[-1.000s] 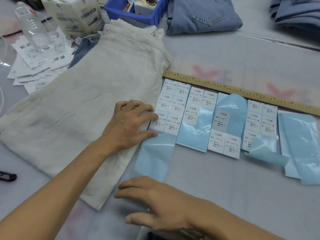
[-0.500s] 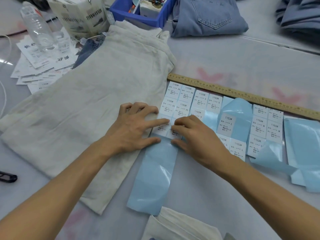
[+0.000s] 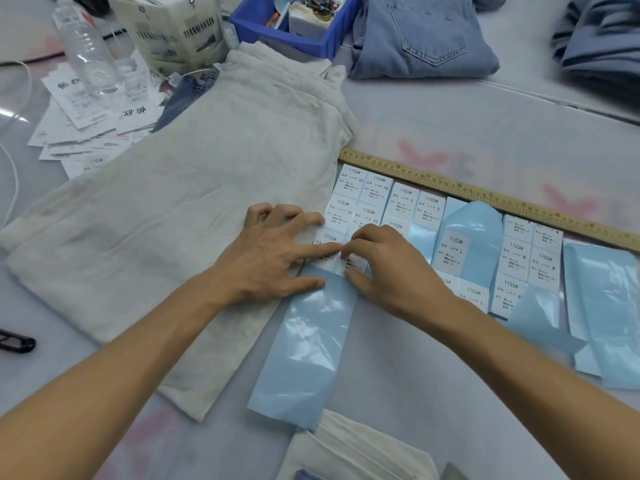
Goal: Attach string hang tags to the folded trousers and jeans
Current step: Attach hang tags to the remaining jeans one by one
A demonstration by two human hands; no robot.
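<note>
Cream folded trousers (image 3: 194,216) lie across the table's left half. Beside them are several light-blue backing strips with white size stickers; the XS strip (image 3: 308,348) is nearest. My left hand (image 3: 273,254) lies flat over the trousers' edge, its index finger pressing the lowest XS sticker (image 3: 327,239). My right hand (image 3: 384,265) has its thumb and curled fingers pinching the neighbouring sticker (image 3: 356,263) at the strip's lower row. Folded blue jeans (image 3: 422,36) sit at the back. A pile of paper hang tags (image 3: 90,116) lies at the left.
A wooden ruler (image 3: 485,195) runs behind the sticker strips. A plastic bottle (image 3: 86,50), a printed carton (image 3: 176,32) and a blue bin (image 3: 287,26) stand at the back left. More cream fabric (image 3: 353,452) lies at the bottom edge. A black tool (image 3: 15,342) is at far left.
My right hand came up from the near edge to the XS strip and now pinches a sticker. My left hand stayed, its index finger stretched onto the strip.
</note>
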